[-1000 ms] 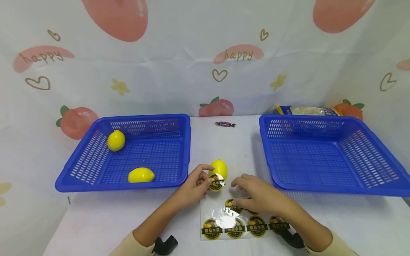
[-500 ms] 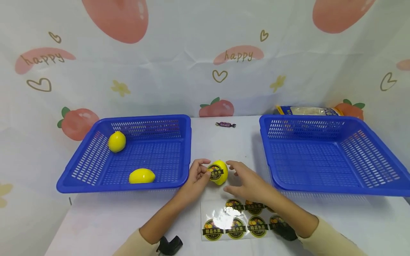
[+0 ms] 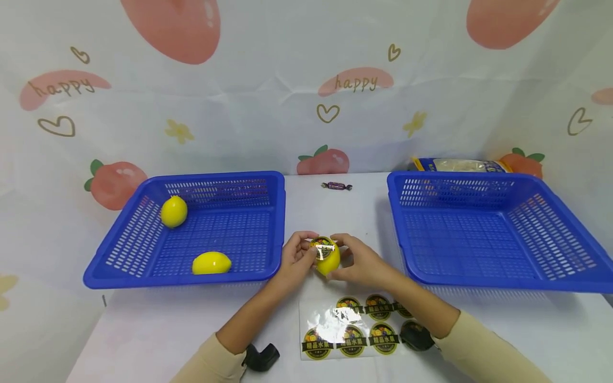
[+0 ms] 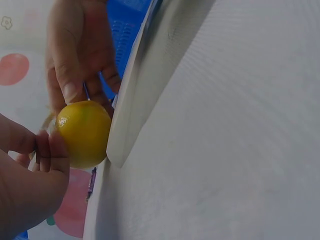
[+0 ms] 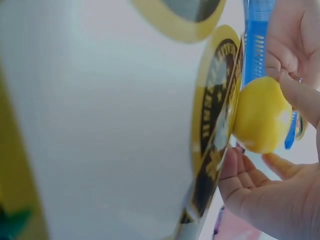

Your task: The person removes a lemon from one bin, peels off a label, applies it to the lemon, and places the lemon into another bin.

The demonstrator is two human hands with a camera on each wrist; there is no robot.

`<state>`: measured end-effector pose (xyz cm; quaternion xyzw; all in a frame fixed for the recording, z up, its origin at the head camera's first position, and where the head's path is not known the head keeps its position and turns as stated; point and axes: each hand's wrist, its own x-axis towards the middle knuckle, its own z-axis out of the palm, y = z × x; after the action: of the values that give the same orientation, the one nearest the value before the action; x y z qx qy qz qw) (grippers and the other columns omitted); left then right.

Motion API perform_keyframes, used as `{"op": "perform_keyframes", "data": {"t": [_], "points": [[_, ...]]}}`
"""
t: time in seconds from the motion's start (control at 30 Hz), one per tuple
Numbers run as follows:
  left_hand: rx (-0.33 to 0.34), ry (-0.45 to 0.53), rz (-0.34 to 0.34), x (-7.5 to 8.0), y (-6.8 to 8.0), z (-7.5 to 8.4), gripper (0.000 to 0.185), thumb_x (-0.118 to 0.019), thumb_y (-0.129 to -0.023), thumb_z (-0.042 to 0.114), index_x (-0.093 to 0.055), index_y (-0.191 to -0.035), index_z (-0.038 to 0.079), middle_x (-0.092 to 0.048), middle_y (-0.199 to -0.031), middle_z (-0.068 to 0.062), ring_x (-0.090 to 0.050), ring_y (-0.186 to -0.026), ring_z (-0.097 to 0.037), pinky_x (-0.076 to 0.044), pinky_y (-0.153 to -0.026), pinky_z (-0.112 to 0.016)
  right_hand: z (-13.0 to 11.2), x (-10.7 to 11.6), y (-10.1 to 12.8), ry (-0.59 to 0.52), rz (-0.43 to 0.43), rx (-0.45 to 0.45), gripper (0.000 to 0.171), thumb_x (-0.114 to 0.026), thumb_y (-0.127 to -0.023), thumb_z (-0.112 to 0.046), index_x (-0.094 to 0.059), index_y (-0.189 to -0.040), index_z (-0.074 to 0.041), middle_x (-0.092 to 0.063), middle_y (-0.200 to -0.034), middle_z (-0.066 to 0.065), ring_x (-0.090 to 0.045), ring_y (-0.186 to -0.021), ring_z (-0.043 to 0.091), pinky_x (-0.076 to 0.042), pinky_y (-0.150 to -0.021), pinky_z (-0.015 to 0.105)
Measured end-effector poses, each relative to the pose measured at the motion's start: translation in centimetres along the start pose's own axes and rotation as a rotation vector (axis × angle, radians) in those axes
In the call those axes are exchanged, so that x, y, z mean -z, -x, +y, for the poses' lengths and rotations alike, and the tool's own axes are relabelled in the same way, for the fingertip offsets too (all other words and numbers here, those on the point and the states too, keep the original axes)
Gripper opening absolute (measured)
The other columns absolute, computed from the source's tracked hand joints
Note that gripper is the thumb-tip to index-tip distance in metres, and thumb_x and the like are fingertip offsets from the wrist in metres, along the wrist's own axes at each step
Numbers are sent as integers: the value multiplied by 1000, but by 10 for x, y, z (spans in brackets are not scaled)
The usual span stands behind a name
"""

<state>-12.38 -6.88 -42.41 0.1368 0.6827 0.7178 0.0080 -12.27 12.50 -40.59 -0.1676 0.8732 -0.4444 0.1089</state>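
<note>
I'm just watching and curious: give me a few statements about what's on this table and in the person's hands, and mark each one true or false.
1. Both hands hold one lemon between the baskets. True: the left hand and right hand grip it from either side.
2. The held lemon carries a round sticker. True.
3. The left basket holds three lemons. False: it holds two, one lemon at the back and one lemon at the front.
4. The right basket holds a lemon. False: no fruit shows in it.
5. The sticker sheet lies inside the left basket. False: it lies on the table, in front of the hands.
</note>
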Motion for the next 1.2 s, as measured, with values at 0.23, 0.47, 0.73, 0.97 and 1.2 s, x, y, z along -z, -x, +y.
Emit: {"op": "perform_keyframes", "data": {"t": [0.23, 0.47, 0.73, 0.97, 1.2], "points": [[32, 43, -32, 0, -1, 2, 31, -52, -93, -14, -52, -123, -11, -55, -89, -21, -57, -67, -13, -55, -63, -21, 3, -1, -5, -49, 3, -29, 71, -87, -77, -19, -54, -138, -10, -61, -123, 15, -61, -104, 28, -50, -90, 46], [36, 33, -37, -1, -5, 2, 31, -56, -89, -13, -53, -119, -13, -56, -76, -10, -60, -59, -11, -56, -58, -24, 3, -2, -4, -38, 15, -31, 71, -87, -76, -20, -54, -138, -11, -63, -118, 11, -60, -103, 26, -49, -90, 46], [67, 12, -30, 0, -11, 2, 30, -63, -85, -11, -55, -114, -14, -53, -71, -7, -59, -53, -11, -56, -53, -25, 3, -2, -3, -35, 12, -19, 68, -87, -77, -21, -54, -136, -12, -63, -114, 10, -60, -102, 25, -50, -88, 45], [78, -20, -19, 0, -14, 1, 28, -65, -83, -11, -57, -110, -13, -52, -66, -6, -59, -49, -12, -54, -49, -24, 1, -2, -3, -21, 16, -16, 68, -87, -77, -20, -54, -135, -12, -64, -113, 10, -60, -100, 24, -50, -86, 44], [95, -46, -22, 1, -15, 2, 28, -68, -82, -9, -58, -108, -12, -52, -62, -6, -58, -47, -11, -53, -47, -23, -1, -4, -3, -4, 22, 8, 66, -87, -77, -18, -55, -134, -12, -64, -112, 9, -60, -97, 23, -51, -85, 43]]}}
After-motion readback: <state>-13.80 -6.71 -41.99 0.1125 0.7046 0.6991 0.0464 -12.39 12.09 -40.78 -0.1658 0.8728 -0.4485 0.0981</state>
